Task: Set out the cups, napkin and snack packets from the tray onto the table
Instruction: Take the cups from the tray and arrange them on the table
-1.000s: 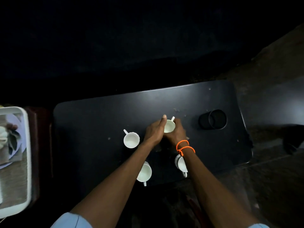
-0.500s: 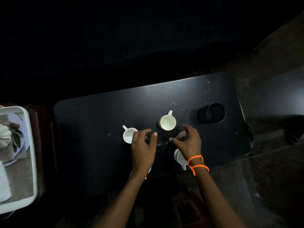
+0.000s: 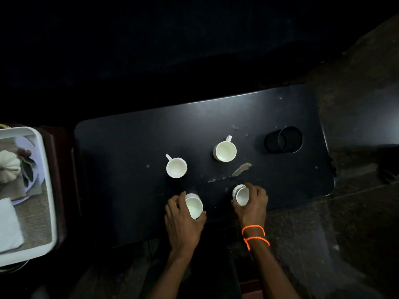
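Observation:
Several white cups stand on a dark table. One cup sits at the far middle, its handle pointing away. Another cup is to its left. My left hand wraps around a near cup. My right hand, with orange threads on the wrist, grips the other near cup. A white tray at the far left holds a white folded napkin and a plate with a pale rounded item.
A black cylindrical holder stands at the table's far right. Scuffed patches mark the tabletop between the cups. The tray rests on a dark reddish stand left of the table. The surroundings are very dark.
Both hands left the far middle cup, drew back toward me, and closed on the two near cups.

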Demonstrator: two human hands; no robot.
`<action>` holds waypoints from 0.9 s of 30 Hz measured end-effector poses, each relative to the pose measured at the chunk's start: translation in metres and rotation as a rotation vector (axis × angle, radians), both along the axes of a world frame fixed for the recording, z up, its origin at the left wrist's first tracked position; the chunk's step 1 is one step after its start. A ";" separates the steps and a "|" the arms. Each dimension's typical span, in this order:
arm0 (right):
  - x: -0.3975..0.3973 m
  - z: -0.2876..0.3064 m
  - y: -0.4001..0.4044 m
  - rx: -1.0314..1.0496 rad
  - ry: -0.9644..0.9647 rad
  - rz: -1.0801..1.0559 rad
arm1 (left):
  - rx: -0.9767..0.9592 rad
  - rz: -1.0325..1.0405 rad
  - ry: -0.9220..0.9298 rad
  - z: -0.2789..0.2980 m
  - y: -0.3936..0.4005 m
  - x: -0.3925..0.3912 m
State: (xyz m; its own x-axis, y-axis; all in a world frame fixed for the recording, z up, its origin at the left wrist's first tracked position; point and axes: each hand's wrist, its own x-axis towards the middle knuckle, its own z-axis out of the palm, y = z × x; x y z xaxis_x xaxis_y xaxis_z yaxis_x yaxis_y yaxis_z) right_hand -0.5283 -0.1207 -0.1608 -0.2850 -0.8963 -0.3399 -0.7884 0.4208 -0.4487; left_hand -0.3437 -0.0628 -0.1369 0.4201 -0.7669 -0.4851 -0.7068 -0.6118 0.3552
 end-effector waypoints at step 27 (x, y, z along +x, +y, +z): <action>0.022 0.005 0.025 0.078 0.015 0.120 | -0.043 -0.028 0.035 -0.008 0.016 -0.009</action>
State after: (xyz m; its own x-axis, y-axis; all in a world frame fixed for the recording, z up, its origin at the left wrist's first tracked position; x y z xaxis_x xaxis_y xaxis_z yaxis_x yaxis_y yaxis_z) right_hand -0.5062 -0.0957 -0.1560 -0.1830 -0.8950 -0.4068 -0.8413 0.3567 -0.4062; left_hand -0.3528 -0.0464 -0.1444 0.3820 -0.7985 -0.4652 -0.7099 -0.5758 0.4055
